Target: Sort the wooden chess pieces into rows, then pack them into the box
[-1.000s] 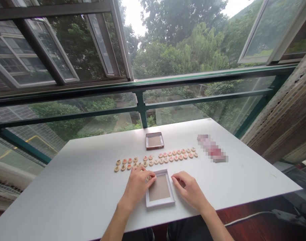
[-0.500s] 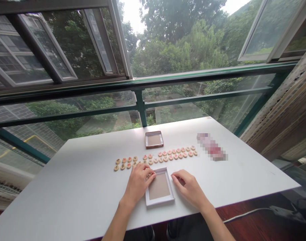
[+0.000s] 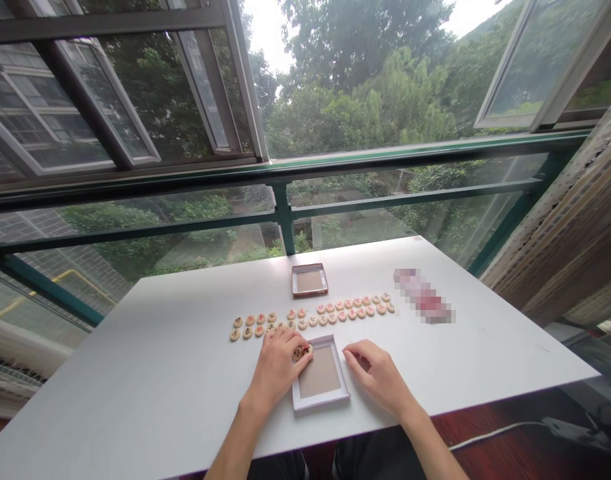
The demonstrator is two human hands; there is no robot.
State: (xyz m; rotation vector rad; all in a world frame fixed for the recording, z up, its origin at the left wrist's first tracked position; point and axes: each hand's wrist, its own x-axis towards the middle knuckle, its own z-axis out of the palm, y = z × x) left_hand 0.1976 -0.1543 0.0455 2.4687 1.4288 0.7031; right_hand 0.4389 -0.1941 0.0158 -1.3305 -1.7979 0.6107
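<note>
My left hand (image 3: 278, 357) reaches over the upper left corner of a shallow white box (image 3: 321, 403) with a grey-brown bottom. Its thumb and fingers close around two round wooden xiangqi pieces (image 3: 308, 350) with black characters. Whether these pieces touch the box bottom, I cannot tell. To the right of the box, my right hand (image 3: 378, 373) rests on the table, fingers curled inward, with nothing seen in it. Just beyond the left hand, two rows of xiangqi pieces (image 3: 332, 319) with red or black characters stretch across the table; the left fingers partly cover the near row.
A second shallow box (image 3: 309, 280), brown-edged, lies behind the rows. At the right on the white table (image 3: 150, 387) is a pixelated pinkish item (image 3: 425, 297). Beyond the table's far edge runs a green railing (image 3: 283, 213) with windows above. A cable (image 3: 490, 430) lies at lower right.
The left hand has shifted very slightly, and the second piece by its fingertips shows more fully. The right hand stays in place. The whole view has moved a little.
</note>
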